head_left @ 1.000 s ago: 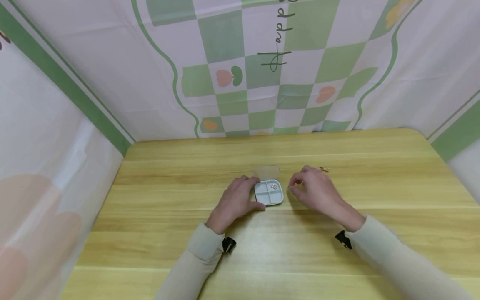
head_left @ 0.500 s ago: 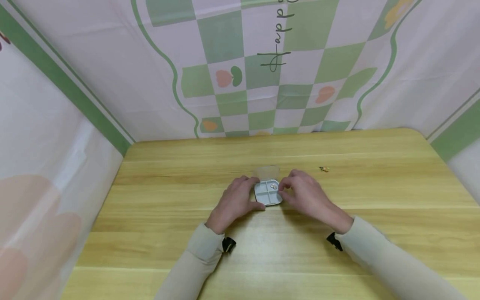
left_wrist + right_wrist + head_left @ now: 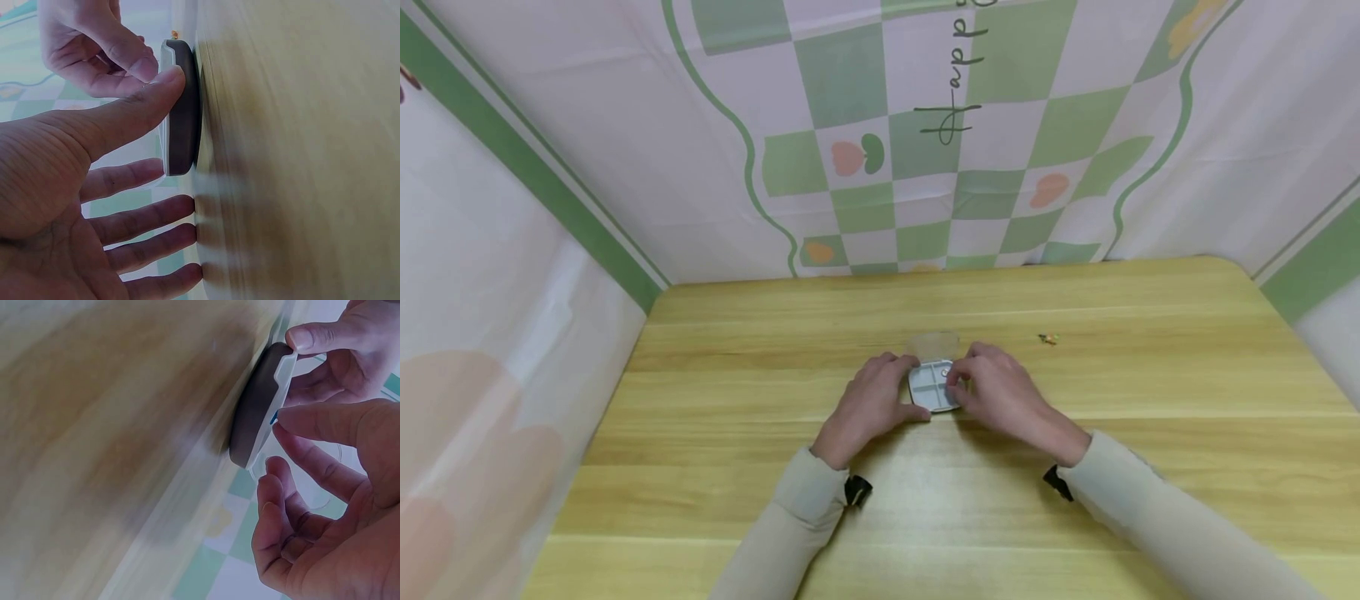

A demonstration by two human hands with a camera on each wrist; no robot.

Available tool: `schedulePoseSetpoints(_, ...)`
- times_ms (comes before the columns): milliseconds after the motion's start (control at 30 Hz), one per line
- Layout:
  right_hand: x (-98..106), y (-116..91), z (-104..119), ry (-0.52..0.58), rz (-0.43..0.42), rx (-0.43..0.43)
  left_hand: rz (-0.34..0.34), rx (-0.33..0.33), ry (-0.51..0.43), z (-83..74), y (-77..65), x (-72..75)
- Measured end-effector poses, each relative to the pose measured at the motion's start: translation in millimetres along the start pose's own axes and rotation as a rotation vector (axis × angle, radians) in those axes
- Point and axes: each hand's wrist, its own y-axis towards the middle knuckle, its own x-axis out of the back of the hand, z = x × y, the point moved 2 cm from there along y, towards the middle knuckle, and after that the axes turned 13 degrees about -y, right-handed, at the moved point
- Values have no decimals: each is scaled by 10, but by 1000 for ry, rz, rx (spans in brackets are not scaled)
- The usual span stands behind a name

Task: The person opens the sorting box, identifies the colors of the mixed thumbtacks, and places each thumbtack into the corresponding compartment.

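A small pill box (image 3: 922, 396) with a pale four-part inside and a dark underside lies on the table, its clear lid (image 3: 934, 343) folded back. My left hand (image 3: 868, 400) holds it from the left, thumb at the near edge and index finger at the far edge. The other left fingers reach down to the tabletop. Over the right compartments, my right hand (image 3: 1003, 396) pinches a tiny blue piece (image 3: 274, 417) between thumb and index finger. A small round piece (image 3: 944, 373) shows in the far right compartment, partly covered by the right fingers.
Farther back to the right, a little cluster of tiny coloured pieces (image 3: 1048, 339) lies on the wooden table (image 3: 737, 375). A patterned cloth (image 3: 850, 83) hangs behind the table's far edge.
My right hand has moved left from beside the pill box to over its right compartments. It has uncovered the coloured cluster. The left hand and the box have stayed in place.
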Motion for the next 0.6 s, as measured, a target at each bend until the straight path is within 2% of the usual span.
schedulePoseSetpoints(600, -53, 32, 32, -18, -7, 13, -2, -8, 8, 0, 7, -2)
